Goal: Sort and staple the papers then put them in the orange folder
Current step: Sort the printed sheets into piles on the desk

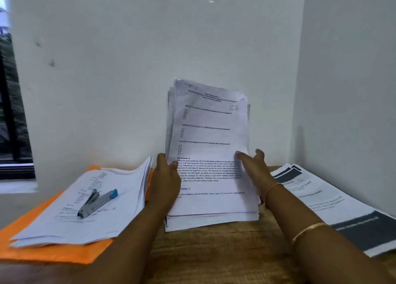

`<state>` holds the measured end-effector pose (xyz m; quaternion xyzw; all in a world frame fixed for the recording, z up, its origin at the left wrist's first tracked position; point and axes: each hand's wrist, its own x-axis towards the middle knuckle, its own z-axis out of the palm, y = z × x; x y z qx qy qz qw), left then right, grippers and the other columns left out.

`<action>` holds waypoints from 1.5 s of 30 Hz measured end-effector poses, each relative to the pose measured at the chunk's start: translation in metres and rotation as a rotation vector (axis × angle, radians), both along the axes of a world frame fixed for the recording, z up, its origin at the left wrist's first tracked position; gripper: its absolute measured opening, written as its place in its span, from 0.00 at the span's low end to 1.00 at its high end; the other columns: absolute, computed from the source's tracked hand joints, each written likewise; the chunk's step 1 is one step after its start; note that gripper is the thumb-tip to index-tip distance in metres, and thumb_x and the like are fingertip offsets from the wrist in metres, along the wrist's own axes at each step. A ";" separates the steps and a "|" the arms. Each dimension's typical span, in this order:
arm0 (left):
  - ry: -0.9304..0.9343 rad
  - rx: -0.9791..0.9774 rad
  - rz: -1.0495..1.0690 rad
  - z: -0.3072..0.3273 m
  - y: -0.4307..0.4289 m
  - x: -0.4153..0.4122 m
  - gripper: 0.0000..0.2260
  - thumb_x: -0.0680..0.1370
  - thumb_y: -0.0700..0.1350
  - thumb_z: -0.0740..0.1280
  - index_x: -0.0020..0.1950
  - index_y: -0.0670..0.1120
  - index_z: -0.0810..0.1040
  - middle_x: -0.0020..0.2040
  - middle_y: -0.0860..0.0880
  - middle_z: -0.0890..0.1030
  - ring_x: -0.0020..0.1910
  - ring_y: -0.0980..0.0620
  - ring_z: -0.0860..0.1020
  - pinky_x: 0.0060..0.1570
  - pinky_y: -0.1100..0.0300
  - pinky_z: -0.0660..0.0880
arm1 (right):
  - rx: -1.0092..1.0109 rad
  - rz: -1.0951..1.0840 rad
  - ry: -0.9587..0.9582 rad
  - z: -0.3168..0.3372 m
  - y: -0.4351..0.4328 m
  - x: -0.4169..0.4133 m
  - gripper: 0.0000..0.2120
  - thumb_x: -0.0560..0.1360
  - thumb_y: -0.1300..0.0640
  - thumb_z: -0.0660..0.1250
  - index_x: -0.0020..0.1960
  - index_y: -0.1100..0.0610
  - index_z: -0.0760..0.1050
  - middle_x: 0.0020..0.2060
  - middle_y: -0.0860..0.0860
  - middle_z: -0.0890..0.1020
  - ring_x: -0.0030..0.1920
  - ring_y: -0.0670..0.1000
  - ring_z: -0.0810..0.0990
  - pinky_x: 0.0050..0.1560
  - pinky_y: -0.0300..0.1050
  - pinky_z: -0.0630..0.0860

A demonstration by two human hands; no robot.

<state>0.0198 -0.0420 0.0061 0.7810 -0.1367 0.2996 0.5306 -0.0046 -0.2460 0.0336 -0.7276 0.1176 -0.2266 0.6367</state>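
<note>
Two thin gold bangles [308,230] — right forearm [334,260]

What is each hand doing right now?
Left hand: holds the paper stack at its left edge.
Right hand: open, straight fingers against the paper stack.

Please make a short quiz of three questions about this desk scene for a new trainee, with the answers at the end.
1. True or false: the right hand holds the stapler.
2. What lies under the left paper pile? A) orange folder B) black tray C) blue book
3. Fill in: the left hand grips the edge of an upright ____ stack.
Key: 1 false, the stapler lies on the left paper pile; 2 A; 3 paper, the paper stack.
</note>
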 end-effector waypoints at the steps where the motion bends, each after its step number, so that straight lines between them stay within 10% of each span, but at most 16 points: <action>1: -0.011 -0.017 -0.013 0.000 0.001 0.000 0.02 0.81 0.41 0.57 0.51 0.44 0.64 0.41 0.53 0.74 0.38 0.56 0.72 0.38 0.61 0.71 | 0.016 0.017 -0.007 -0.001 0.000 0.002 0.26 0.78 0.54 0.64 0.72 0.58 0.61 0.67 0.57 0.71 0.60 0.56 0.74 0.57 0.47 0.71; 4: -0.033 -0.059 -0.056 0.001 0.002 -0.002 0.02 0.82 0.42 0.56 0.51 0.45 0.64 0.40 0.59 0.71 0.41 0.54 0.73 0.41 0.61 0.70 | -0.040 -0.028 -0.075 -0.006 -0.002 0.002 0.09 0.77 0.61 0.63 0.56 0.64 0.73 0.56 0.62 0.79 0.46 0.54 0.77 0.46 0.44 0.73; 10: -0.182 -0.100 -0.021 0.008 0.002 -0.003 0.02 0.82 0.44 0.56 0.53 0.47 0.63 0.48 0.50 0.75 0.47 0.48 0.77 0.46 0.53 0.77 | -0.147 -0.122 -0.355 0.008 0.000 -0.013 0.07 0.78 0.63 0.60 0.51 0.67 0.72 0.43 0.59 0.78 0.42 0.53 0.75 0.34 0.31 0.68; 18: -0.230 -0.168 0.012 0.014 0.002 -0.016 0.21 0.76 0.51 0.65 0.64 0.47 0.62 0.53 0.54 0.72 0.48 0.52 0.76 0.43 0.61 0.75 | -0.093 0.039 -0.460 0.001 0.014 -0.023 0.11 0.79 0.53 0.61 0.60 0.53 0.64 0.50 0.45 0.77 0.49 0.46 0.77 0.47 0.41 0.76; 31: -0.343 -0.181 0.037 0.018 -0.006 -0.024 0.07 0.79 0.45 0.61 0.52 0.46 0.63 0.47 0.57 0.74 0.40 0.56 0.76 0.35 0.65 0.75 | -0.123 -0.056 -0.575 0.010 0.022 -0.028 0.06 0.81 0.59 0.57 0.57 0.52 0.66 0.45 0.41 0.75 0.44 0.41 0.75 0.38 0.29 0.71; 45: -0.113 0.055 0.015 -0.010 -0.008 -0.013 0.03 0.81 0.45 0.56 0.51 0.47 0.62 0.41 0.58 0.71 0.36 0.63 0.72 0.29 0.69 0.72 | -0.171 -0.053 -0.282 -0.024 0.024 -0.012 0.08 0.81 0.61 0.55 0.56 0.57 0.71 0.47 0.50 0.77 0.49 0.52 0.74 0.48 0.42 0.69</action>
